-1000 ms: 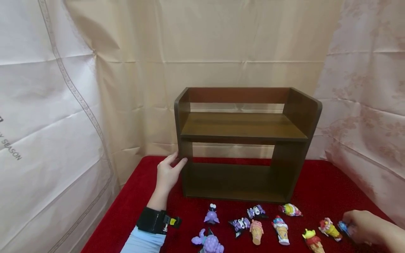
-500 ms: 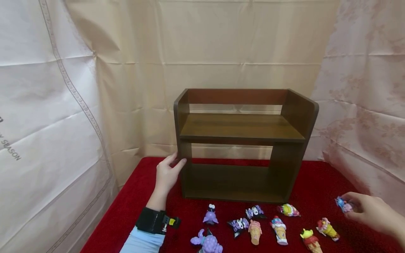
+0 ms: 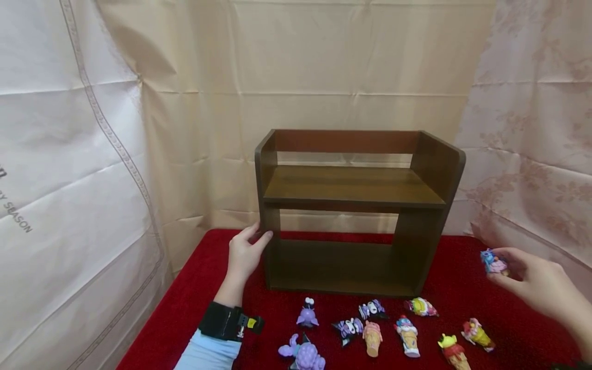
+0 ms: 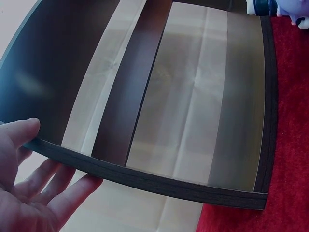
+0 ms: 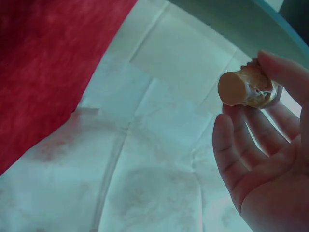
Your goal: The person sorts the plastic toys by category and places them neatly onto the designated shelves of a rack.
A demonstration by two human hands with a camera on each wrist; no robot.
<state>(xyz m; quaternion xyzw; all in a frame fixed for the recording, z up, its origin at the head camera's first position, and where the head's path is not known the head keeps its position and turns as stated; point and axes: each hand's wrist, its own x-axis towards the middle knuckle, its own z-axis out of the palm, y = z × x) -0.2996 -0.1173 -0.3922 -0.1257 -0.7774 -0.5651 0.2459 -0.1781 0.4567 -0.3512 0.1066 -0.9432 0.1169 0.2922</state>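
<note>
The toy [image 3: 494, 262] has moved higher, pinched by the right hand [image 3: 536, 280]; the left hand [image 3: 245, 254] grips the shelf's [image 3: 356, 185] side.

Shelf unit [image 3: 353, 184] on table [image 3: 185, 311], before rear sheet [image 3: 347, 61]. Loose figurines [image 3: 409, 338] in front, extending past its right side. Left hand [image 3: 245, 257] at its left panel [image 3: 266, 164]; right hand [image 3: 536, 280], with held figurine [image 3: 494, 263], off to its right.

"SEASON" slants down the white cloth [image 3: 69, 180] at the head view's left; a "Y" precedes it, and the dark lettering above is cut off.
</note>
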